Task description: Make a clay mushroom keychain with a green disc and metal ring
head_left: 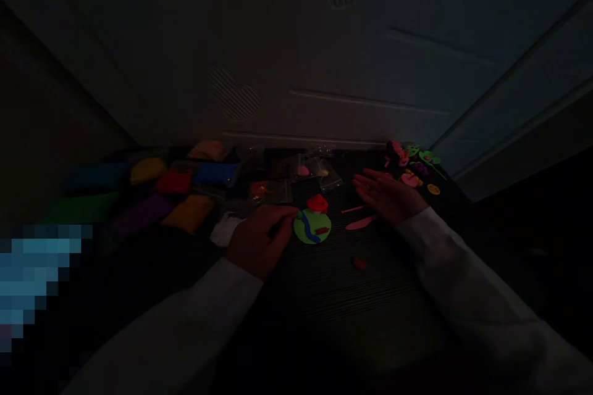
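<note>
A flat light-green clay disc (303,236) lies on the dark table, with a wavy blue strip (309,227) and a small dark-red piece (322,231) on it. A red clay shape (317,203) sits at its upper edge. My left hand (259,237) is closed in a pinch at the disc's left edge, on a small dark-green clay ball (299,215). My right hand (386,194) is open, fingers stretched, palm turned inward and holding nothing. Beside it lie a pink clay knife (360,223) and a thin pink stick (353,209), each partly near or under the hand.
Several bags of coloured clay, including blue (215,174), orange (189,214) and white (225,231), lie at left. Small clear bags (327,174) are behind. Small clay figures (410,179) stand back right. A reddish lump (359,263) lies in front. A pale panel rises behind.
</note>
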`<state>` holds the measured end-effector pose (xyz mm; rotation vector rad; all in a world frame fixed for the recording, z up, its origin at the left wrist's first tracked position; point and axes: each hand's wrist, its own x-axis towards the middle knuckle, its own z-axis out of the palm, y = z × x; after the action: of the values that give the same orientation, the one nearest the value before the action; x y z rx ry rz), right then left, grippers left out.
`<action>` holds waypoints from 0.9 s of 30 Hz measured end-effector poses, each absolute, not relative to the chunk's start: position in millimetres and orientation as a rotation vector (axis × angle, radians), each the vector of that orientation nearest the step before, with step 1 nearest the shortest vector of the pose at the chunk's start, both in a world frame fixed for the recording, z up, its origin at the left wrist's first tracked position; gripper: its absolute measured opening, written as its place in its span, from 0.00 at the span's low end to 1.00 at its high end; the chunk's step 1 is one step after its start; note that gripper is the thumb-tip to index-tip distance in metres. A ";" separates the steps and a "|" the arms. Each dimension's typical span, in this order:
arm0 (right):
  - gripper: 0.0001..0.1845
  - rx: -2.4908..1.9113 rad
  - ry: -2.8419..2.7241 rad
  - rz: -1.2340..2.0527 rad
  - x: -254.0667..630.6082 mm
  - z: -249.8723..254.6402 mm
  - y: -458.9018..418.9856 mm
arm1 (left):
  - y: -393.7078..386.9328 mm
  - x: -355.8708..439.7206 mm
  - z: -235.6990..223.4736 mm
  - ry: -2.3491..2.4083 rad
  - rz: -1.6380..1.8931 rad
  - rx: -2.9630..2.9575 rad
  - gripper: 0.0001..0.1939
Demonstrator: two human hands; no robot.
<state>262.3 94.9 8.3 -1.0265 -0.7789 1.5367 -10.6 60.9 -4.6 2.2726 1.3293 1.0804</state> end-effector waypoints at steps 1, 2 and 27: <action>0.14 -1.029 -0.790 1.526 260.5 7.9 94.4 | 60.7 -10.3 -4.1 1.334 1.079 2.270 0.11; 0.14 -1.031 -0.804 1.511 258.2 7.5 93.8 | 60.5 -10.1 -3.7 1.337 1.078 2.269 0.11; 0.15 -1.427 -2.217 0.609 241.7 -0.9 -17.2 | 60.3 -9.5 -5.0 1.375 1.066 2.270 0.11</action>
<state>241.7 -17.2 -0.9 -1.4266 -2.2166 0.6093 -9.5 60.3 -5.0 2.2703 1.3747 1.0665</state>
